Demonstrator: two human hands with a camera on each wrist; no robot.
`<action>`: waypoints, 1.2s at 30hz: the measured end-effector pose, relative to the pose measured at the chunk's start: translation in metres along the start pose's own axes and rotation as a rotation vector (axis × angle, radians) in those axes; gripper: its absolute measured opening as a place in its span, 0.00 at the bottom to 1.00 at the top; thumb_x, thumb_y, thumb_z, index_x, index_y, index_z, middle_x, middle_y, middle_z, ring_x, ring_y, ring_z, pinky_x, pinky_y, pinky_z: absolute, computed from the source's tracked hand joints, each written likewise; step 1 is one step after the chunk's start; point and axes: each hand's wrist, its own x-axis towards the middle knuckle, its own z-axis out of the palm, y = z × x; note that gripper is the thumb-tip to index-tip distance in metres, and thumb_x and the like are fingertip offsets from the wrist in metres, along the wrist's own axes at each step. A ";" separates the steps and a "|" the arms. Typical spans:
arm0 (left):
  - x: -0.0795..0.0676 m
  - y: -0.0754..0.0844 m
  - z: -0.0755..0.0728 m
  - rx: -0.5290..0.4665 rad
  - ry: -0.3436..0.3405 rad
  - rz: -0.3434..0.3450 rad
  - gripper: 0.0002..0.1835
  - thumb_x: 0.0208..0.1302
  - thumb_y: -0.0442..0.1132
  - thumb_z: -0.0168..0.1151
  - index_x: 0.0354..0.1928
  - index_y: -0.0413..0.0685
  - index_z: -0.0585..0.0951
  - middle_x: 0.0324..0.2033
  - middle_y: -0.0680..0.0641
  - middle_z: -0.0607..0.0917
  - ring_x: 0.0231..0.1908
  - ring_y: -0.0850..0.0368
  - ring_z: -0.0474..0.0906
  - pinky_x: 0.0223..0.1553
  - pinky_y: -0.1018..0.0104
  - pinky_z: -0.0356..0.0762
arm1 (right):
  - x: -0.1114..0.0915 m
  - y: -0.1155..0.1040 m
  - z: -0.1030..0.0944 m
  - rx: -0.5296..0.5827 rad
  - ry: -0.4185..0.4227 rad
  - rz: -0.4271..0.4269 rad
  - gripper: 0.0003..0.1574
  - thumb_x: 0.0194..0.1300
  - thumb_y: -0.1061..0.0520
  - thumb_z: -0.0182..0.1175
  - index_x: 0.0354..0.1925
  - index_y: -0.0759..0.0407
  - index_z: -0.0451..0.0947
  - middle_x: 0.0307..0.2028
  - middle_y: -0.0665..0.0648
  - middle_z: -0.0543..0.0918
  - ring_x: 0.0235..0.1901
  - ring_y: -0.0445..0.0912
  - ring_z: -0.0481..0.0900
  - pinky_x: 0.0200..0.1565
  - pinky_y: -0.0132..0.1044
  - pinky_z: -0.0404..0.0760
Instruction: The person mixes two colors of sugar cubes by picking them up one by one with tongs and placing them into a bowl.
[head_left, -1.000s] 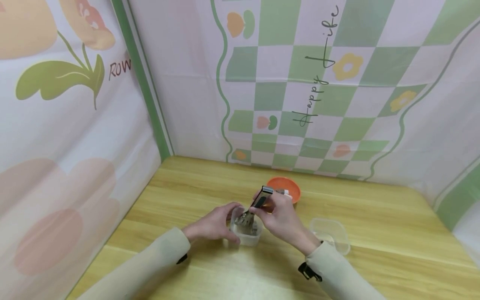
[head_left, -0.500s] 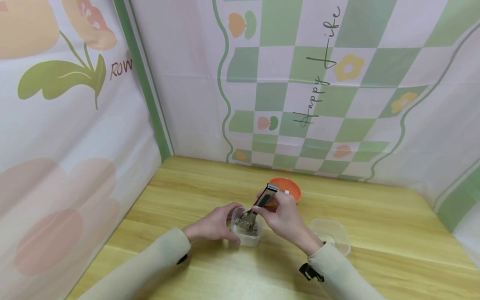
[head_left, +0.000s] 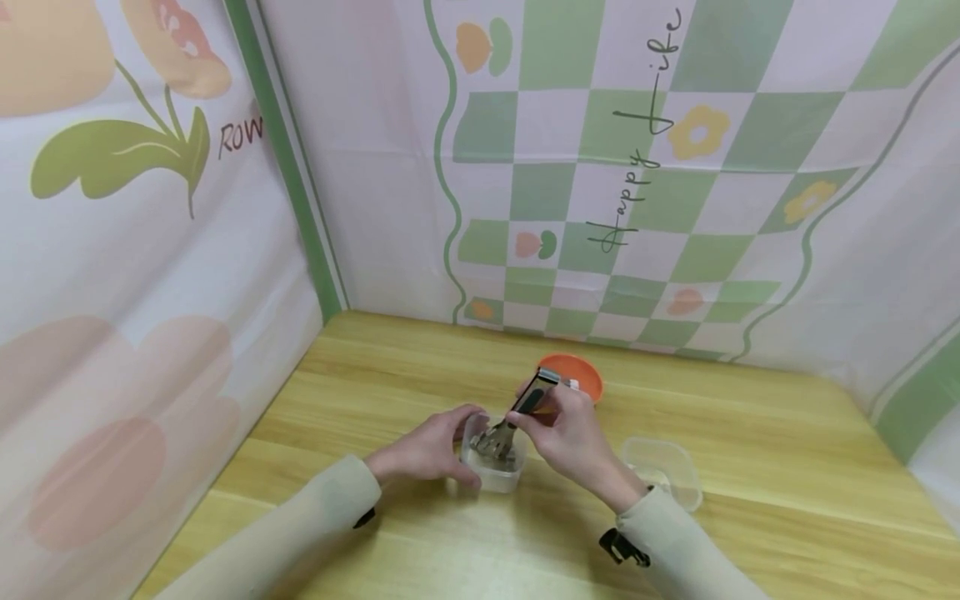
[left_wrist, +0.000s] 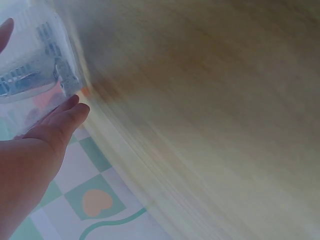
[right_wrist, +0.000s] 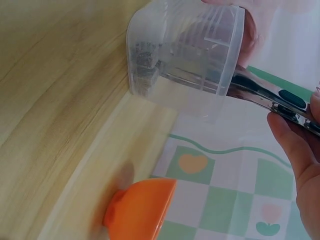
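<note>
A small clear plastic box stands on the wooden table, with small dark grey pieces at its bottom. My left hand holds the box from the left, thumb at the near side and fingers at the far side. In my right hand I pinch metal tongs with black grip pads. They slant down into the box, their broad ends among the grey pieces; whether they clasp any cannot be told. In the right wrist view, the tongs reach in through the box's open top.
Behind my right hand sits an orange bowl with a small white-ended thing in it, partly hidden. A second clear container, with something pale in it, stands right of my right wrist. Printed cloth walls border the table.
The tongs and my right hand have shifted slightly right, and the tongs' ends stay inside the box. My left hand and the box have not moved.
</note>
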 end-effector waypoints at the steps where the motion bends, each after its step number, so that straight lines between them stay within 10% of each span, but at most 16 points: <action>1: 0.000 0.000 0.000 -0.001 0.000 0.004 0.49 0.47 0.33 0.87 0.72 0.41 0.70 0.67 0.43 0.79 0.68 0.47 0.74 0.71 0.55 0.70 | 0.000 -0.001 0.000 0.000 -0.001 -0.002 0.16 0.60 0.72 0.75 0.44 0.61 0.82 0.36 0.55 0.88 0.33 0.47 0.90 0.34 0.36 0.90; 36: -0.001 0.005 0.000 0.017 -0.004 0.003 0.49 0.48 0.33 0.86 0.72 0.40 0.70 0.68 0.40 0.78 0.68 0.46 0.74 0.71 0.56 0.70 | -0.005 0.003 0.002 0.011 0.041 -0.102 0.18 0.58 0.73 0.75 0.43 0.63 0.80 0.34 0.54 0.87 0.30 0.47 0.89 0.32 0.35 0.89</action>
